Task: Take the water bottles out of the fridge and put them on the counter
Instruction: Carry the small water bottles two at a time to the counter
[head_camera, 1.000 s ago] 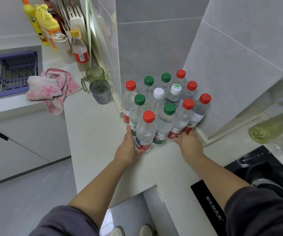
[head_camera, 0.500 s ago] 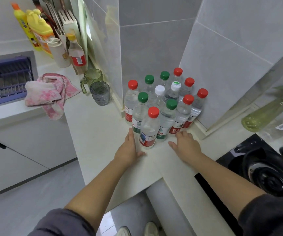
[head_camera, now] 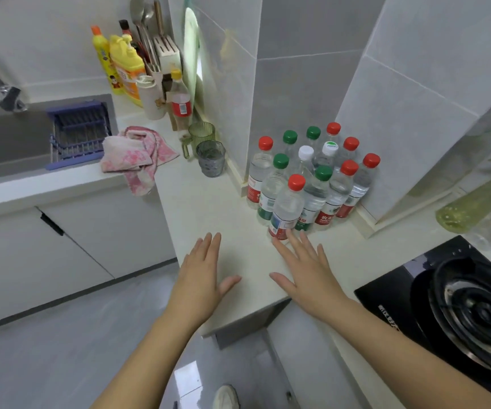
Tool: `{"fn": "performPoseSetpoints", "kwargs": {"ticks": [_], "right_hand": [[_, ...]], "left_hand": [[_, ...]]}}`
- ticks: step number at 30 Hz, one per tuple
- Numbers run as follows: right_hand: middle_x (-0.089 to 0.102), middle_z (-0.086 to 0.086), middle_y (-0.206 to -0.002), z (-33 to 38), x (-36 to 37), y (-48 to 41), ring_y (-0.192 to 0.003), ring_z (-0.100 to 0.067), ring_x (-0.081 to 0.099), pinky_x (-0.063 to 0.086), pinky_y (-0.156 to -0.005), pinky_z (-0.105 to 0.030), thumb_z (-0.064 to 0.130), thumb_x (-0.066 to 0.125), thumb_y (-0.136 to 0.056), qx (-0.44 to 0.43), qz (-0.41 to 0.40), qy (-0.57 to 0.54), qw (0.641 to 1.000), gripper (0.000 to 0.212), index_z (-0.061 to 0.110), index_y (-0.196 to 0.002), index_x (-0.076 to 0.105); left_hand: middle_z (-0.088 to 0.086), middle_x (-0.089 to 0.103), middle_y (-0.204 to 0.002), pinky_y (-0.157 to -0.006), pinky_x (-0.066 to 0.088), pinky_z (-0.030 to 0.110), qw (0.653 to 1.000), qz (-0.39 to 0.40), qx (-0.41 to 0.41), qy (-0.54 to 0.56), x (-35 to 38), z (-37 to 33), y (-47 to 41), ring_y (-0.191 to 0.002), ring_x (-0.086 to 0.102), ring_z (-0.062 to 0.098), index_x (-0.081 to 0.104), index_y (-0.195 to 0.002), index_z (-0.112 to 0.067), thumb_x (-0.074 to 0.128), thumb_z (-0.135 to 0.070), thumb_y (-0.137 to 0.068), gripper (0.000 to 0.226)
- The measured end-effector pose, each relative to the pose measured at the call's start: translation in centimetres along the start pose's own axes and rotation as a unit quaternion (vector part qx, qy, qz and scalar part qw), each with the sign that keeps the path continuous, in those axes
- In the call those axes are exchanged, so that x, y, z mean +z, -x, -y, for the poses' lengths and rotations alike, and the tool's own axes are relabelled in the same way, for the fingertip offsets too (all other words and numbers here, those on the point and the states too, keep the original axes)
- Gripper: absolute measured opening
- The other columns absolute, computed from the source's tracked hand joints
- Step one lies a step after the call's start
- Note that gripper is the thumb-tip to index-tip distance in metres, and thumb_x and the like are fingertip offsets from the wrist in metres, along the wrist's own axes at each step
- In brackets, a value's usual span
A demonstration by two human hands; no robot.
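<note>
Bottles [head_camera: 312,184] stand on the worktop [head_camera: 208,208] just beyond the fingers [head_camera: 306,247]; left hand [head_camera: 200,276], right hand [head_camera: 309,273] spread, empty. Likely finished.

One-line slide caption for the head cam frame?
Left hand and right hand spread flat, fingers straight, over the counter just short of water bottles clustered upright in the tiled corner.

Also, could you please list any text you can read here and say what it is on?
"农夫": red label of a front water bottle.
Green print on the white cap: too blurred to read.
White lettering on the stove: too blurred.
Label on the yellow detergent bottle: too blurred.
</note>
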State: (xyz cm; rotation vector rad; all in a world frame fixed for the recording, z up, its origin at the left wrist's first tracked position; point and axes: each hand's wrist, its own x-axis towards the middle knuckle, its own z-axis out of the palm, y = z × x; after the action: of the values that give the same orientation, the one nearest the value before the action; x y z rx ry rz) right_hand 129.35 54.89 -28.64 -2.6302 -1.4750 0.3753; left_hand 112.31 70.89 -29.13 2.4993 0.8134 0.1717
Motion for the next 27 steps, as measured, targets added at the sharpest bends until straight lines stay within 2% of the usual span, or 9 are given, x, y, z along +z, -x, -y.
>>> {"fn": "performPoseSetpoints", "kwargs": {"ticks": [5, 8, 10, 15, 20, 27], "right_hand": [[-0.027, 0.007, -0.16, 2.6, -0.4, 1.1, -0.148, -0.019, -0.026, -0.006, -0.119, -0.046, 0.058, 0.038, -0.098, -0.091, -0.046, -0.02, 0.995, 0.07, 0.039, -0.155, 0.004], [-0.032, 0.007, -0.159, 3.8, -0.7, 2.5, -0.145, -0.018, -0.031, -0.01, -0.118, -0.042, 0.069, 0.013, -0.089, -0.148, -0.041, 0.009, 0.988, 0.073, 0.042, -0.154, -0.004], [-0.034, 0.008, -0.158, 4.4, -0.7, 3.8, -0.143, -0.017, -0.035, -0.011, -0.119, -0.043, 0.071, 0.005, -0.084, -0.178, -0.027, 0.007, 0.984, 0.076, 0.042, -0.153, -0.008], [-0.034, 0.007, -0.157, 5.9, 0.7, 7.6, -0.145, -0.018, -0.033, -0.01, -0.122, -0.046, 0.058, 0.032, -0.099, -0.246, 0.019, -0.012, 0.969, 0.07, 0.041, -0.154, -0.008], [-0.032, 0.008, -0.158, 8.6, 1.3, 11.3, -0.145, -0.016, -0.033, -0.012, -0.12, -0.043, 0.057, 0.033, -0.1, -0.316, 0.029, -0.04, 0.948, 0.069, 0.044, -0.151, -0.011], [-0.027, 0.008, -0.16, 14.9, 1.7, 16.3, -0.147, -0.019, -0.028, -0.009, -0.121, -0.045, 0.057, 0.036, -0.098, -0.419, 0.05, -0.04, 0.906, 0.071, 0.039, -0.155, -0.002]], "left_hand": [[0.001, 0.009, -0.162, -0.121, 0.013, 0.036, 0.996, -0.07, -0.052, 0.019, -0.9, -0.8, 5.6, -0.149, 0.006, 0.019, 0.007, -0.154, -0.02, 0.051, -0.055, -0.09, 0.085], [-0.001, 0.006, -0.162, -0.121, 0.013, 0.038, 0.99, -0.109, -0.087, 0.022, -0.7, -1.9, 9.6, -0.149, 0.004, 0.017, 0.003, -0.154, -0.024, 0.049, -0.054, -0.091, 0.084], [-0.004, 0.001, -0.162, -0.121, 0.016, 0.04, 0.985, -0.134, -0.106, 0.014, -0.3, -2.6, 12.4, -0.149, 0.003, 0.014, -0.003, -0.153, -0.029, 0.045, -0.057, -0.091, 0.083], [-0.003, 0.001, -0.162, -0.119, 0.02, 0.041, 0.97, -0.174, -0.165, -0.029, 1.1, -3.9, 19.9, -0.149, 0.004, 0.017, -0.005, -0.151, -0.033, 0.027, -0.068, -0.084, 0.082], [-0.003, -0.001, -0.162, -0.12, 0.017, 0.041, 0.939, -0.229, -0.256, -0.019, 1.0, -5.1, 26.3, -0.15, 0.001, 0.016, 0.0, -0.153, -0.029, 0.037, -0.063, -0.085, 0.084], [-0.01, -0.004, -0.161, -0.121, 0.012, 0.036, 0.887, -0.312, -0.339, 0.012, 1.6, -6.6, 35.9, -0.149, -0.003, 0.01, -0.002, -0.15, -0.034, 0.041, -0.059, -0.086, 0.081]]}}
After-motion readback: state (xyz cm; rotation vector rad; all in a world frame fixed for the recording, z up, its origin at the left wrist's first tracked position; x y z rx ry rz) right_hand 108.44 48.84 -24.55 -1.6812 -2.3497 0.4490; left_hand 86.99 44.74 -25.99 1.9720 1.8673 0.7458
